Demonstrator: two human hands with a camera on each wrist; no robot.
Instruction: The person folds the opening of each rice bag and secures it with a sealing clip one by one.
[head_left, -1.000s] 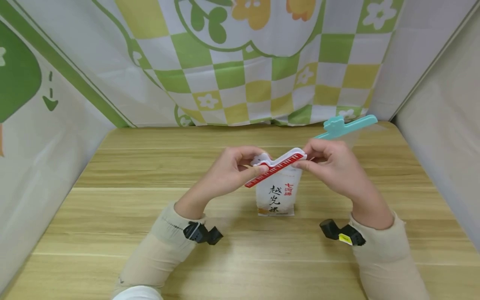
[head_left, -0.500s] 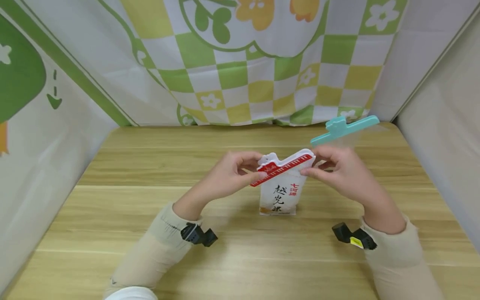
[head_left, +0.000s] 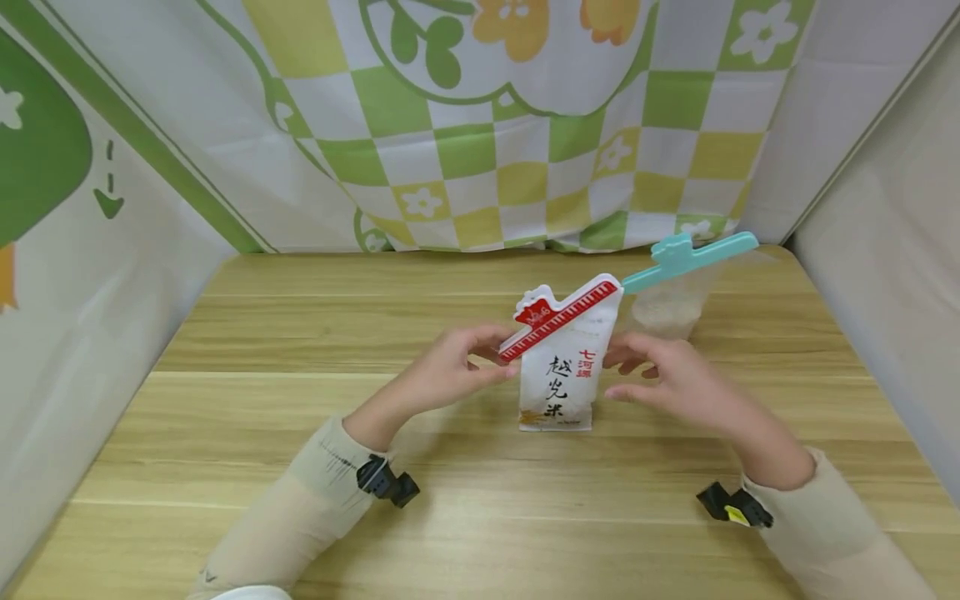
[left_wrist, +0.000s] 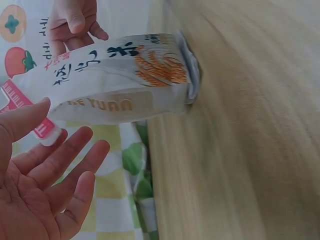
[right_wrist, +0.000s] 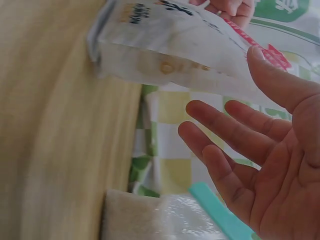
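A white rice bag [head_left: 558, 367] stands upright on the wooden table, lettered in black and red. Slanted across its top is a red and white sealing clip [head_left: 558, 321], with the left end lower. My left hand [head_left: 450, 371] is beside the clip's lower end, fingers spread and relaxed; in the left wrist view the thumb overlaps the clip [left_wrist: 27, 107]. To the bag's right is my right hand [head_left: 671, 379]. Its fingers are loosely extended with nothing held, as the right wrist view also shows beside the bag [right_wrist: 150, 55].
Behind my right hand stands a clear bag [head_left: 671, 308] of pale grains with a teal sealing clip [head_left: 686, 258] along its top. A green, yellow and white checkered cloth [head_left: 517, 167] hangs behind the wooden table [head_left: 300, 325]. Pale panels rise on both sides.
Both hands have let go of the rice bag's top and the clip, moving down and apart to either side. The clip stays on the bag, and the clear bag behind shows more.
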